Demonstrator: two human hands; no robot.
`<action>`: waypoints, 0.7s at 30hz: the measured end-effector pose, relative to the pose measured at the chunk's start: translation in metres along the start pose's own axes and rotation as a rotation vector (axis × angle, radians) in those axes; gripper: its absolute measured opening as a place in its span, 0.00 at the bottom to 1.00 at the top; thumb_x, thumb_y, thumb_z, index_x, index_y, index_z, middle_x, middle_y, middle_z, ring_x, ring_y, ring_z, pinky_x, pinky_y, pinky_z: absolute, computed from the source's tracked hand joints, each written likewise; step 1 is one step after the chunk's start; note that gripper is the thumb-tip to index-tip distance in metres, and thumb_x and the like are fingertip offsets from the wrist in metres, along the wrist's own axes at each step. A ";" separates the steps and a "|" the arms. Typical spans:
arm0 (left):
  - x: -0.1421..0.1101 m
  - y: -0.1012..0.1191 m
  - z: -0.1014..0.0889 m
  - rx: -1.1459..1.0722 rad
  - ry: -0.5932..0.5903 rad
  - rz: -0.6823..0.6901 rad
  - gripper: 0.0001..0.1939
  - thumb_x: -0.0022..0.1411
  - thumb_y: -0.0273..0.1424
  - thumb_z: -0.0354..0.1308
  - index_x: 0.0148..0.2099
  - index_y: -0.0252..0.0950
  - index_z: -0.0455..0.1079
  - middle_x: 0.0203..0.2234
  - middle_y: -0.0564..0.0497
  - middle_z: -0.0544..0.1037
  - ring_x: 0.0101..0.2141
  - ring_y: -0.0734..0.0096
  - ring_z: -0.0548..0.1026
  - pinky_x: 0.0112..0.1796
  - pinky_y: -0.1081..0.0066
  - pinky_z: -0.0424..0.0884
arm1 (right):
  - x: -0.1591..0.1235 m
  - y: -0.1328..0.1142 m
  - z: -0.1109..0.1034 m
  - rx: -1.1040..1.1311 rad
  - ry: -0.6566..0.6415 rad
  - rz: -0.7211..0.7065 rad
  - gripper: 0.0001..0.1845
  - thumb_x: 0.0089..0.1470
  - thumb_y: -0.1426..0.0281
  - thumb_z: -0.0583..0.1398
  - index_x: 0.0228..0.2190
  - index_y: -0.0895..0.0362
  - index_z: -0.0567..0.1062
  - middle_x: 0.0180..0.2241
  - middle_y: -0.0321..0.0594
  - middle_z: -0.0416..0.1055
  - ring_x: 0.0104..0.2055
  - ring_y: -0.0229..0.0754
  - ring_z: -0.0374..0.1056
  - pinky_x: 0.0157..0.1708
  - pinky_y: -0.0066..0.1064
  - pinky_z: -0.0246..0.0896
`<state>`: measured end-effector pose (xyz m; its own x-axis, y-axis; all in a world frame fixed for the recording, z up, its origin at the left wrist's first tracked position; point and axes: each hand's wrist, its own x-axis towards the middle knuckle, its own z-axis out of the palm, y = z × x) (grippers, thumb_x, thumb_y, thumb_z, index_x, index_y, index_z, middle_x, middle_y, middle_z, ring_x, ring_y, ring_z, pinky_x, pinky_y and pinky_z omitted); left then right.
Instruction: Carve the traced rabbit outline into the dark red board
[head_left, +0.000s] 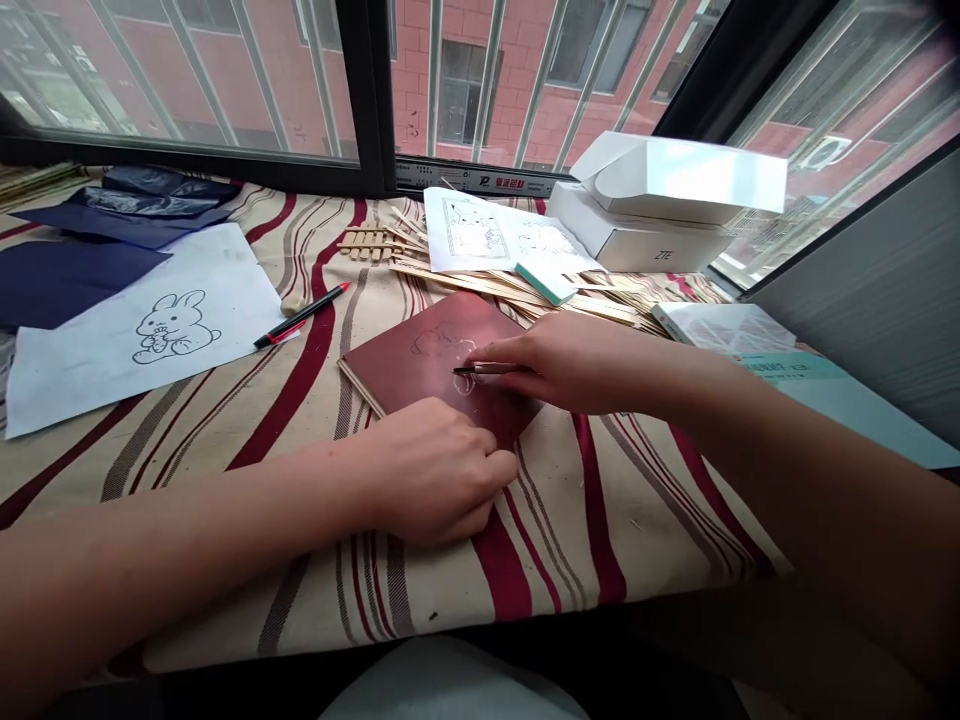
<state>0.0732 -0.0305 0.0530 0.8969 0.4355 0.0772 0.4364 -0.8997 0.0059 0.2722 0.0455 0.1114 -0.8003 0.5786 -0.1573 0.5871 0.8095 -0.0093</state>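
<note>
Striped cloth-covered table [660, 520], right fingers [501, 352] clamped on a slim carving tool [476, 369], scratched reddish-brown board [420, 350] just under them, left fingers [487, 482] curled together against the board's near edge.

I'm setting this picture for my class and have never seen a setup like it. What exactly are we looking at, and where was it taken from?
This comes from a camera worn on a person's head, looking down at their own bare hands. The right hand holds a thin pointed tool to a reddish-brown board bearing a pale outline; the left hand grips the board's edge. Beneath lies a striped cloth. On it are a white sheet with a rabbit drawing, dark blue sheets, a red-and-black pen and a white ZTE box.
</note>
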 end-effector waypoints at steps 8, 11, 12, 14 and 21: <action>-0.001 -0.001 0.007 -0.012 0.078 0.016 0.06 0.64 0.31 0.59 0.32 0.40 0.70 0.23 0.52 0.80 0.21 0.65 0.75 0.21 0.60 0.50 | -0.001 0.007 0.002 0.265 0.063 0.093 0.27 0.69 0.69 0.60 0.66 0.56 0.78 0.41 0.44 0.85 0.35 0.41 0.74 0.37 0.32 0.60; -0.004 -0.001 0.013 0.011 0.145 0.036 0.05 0.64 0.30 0.57 0.33 0.40 0.70 0.24 0.53 0.80 0.21 0.65 0.75 0.21 0.59 0.53 | -0.001 0.009 0.005 0.442 0.150 0.124 0.19 0.70 0.67 0.59 0.56 0.61 0.81 0.39 0.45 0.84 0.37 0.41 0.75 0.39 0.32 0.62; -0.005 -0.001 0.014 0.019 0.166 0.042 0.05 0.64 0.29 0.56 0.33 0.41 0.70 0.25 0.53 0.80 0.22 0.65 0.75 0.21 0.59 0.54 | -0.001 0.010 0.005 0.451 0.143 0.127 0.18 0.70 0.67 0.59 0.54 0.61 0.82 0.39 0.45 0.84 0.38 0.41 0.75 0.40 0.32 0.62; -0.007 -0.002 0.015 0.023 0.191 0.050 0.05 0.63 0.29 0.56 0.33 0.41 0.69 0.25 0.53 0.80 0.22 0.64 0.75 0.21 0.58 0.57 | -0.002 0.011 0.006 0.400 0.085 0.123 0.20 0.72 0.66 0.57 0.54 0.59 0.84 0.42 0.46 0.85 0.40 0.43 0.76 0.41 0.33 0.62; -0.005 -0.001 0.017 -0.025 0.173 0.052 0.08 0.67 0.30 0.53 0.33 0.42 0.68 0.25 0.53 0.80 0.23 0.66 0.74 0.22 0.58 0.57 | -0.006 0.011 0.005 0.333 -0.014 0.089 0.24 0.73 0.67 0.56 0.63 0.54 0.83 0.39 0.42 0.86 0.33 0.40 0.73 0.38 0.32 0.61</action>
<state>0.0691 -0.0310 0.0361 0.8916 0.3789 0.2480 0.3860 -0.9223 0.0216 0.2836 0.0506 0.1075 -0.7438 0.6421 -0.1857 0.6639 0.6776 -0.3164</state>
